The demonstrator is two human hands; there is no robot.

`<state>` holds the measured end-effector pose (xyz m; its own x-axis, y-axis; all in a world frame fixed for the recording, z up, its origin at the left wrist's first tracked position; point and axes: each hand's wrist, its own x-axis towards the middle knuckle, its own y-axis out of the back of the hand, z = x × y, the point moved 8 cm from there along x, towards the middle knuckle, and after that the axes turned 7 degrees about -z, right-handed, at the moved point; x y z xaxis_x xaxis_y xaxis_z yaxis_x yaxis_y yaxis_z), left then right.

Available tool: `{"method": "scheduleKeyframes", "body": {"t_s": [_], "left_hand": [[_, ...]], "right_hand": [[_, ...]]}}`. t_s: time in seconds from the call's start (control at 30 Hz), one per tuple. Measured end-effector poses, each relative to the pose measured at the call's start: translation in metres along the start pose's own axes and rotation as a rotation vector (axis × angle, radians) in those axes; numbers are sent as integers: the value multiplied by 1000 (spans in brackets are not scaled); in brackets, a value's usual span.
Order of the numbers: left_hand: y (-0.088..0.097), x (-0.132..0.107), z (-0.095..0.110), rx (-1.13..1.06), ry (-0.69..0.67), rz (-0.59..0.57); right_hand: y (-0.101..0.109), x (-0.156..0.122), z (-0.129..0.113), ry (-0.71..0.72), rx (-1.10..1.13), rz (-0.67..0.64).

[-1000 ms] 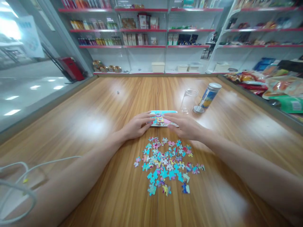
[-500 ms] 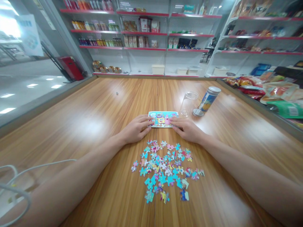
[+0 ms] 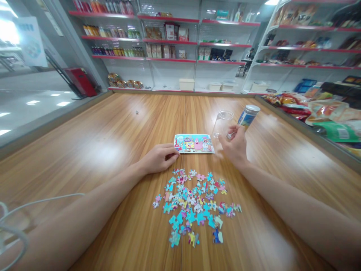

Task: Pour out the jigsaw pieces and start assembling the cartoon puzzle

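Note:
A cartoon picture card (image 3: 194,143) lies flat on the wooden table (image 3: 107,150). My left hand (image 3: 158,160) rests on the table, its loosely curved fingertips touching the card's left edge. My right hand (image 3: 235,148) is raised just right of the card, its fingers pinched on a small metal lid (image 3: 230,135). A clear jar (image 3: 222,121) lies on its side right behind that hand. Beside the jar stands a tilted printed tube (image 3: 246,116) with a white cap. Several loose puzzle pieces (image 3: 194,203) are spread out in front of both hands.
Bags of snacks (image 3: 324,109) are heaped along the table's right edge. A white cable (image 3: 17,226) loops at the near left. A tiny object (image 3: 137,112) sits far left on the table. Shop shelves (image 3: 169,60) line the back wall.
Both hands have come off the card, so its whole picture shows. My right hand lifted and moved right to the lid by the clear jar. My left hand slid back to the card's left edge.

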<state>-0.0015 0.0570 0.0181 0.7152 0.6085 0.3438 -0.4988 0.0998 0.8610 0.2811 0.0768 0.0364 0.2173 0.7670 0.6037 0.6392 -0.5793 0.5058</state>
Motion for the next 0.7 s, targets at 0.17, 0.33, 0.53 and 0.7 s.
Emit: {"method": "scheduleKeyframes", "body": {"t_s": [0.17,0.33,0.53,0.7], "left_hand": [[2,1,-1,1,13,10],[1,1,-1,-10,22,6],[-3,-1,2,-56,-21,-58],[-3,-1,5,-60,-49,-74]], "right_hand": [[-6,21,26,-64,-24,-31],[-3,27,39,-71,-245,-17],[-22,19,50,-131,-463,-205],[-19,17,39,-100,-577,-192]]}}
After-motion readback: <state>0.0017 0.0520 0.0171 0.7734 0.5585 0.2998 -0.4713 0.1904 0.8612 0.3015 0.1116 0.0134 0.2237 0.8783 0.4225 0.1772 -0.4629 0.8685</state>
